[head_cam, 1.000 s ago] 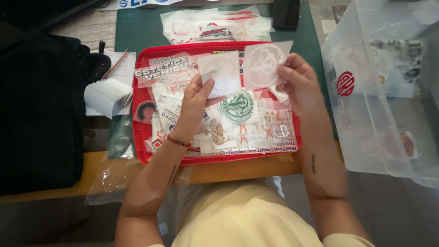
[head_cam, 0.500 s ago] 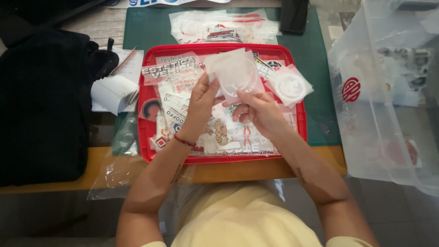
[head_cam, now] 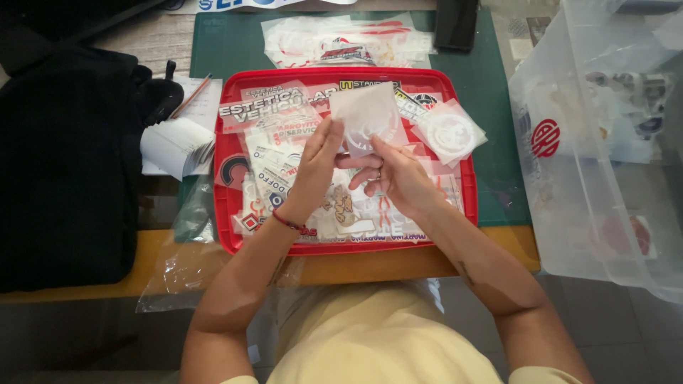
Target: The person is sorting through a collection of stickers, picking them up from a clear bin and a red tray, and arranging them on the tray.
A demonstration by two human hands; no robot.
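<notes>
A red tray [head_cam: 226, 213] at centre holds white and multicoloured stickers [head_cam: 284, 142]. Beneath lies a green mat [head_cam: 228, 43]. At left, a black bag [head_cam: 64, 163]. At right, a clear bag [head_cam: 605, 156] bears a red round mark.

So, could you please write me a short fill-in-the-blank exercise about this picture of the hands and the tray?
1. Both hands, left and right, hold one translucent white square sticker sheet above a ____ plastic tray.
2. The tray rests on a ____ cutting mat.
3. A large black fabric bag lies to the ____ of the tray.

Missing words: red; green; left
</notes>
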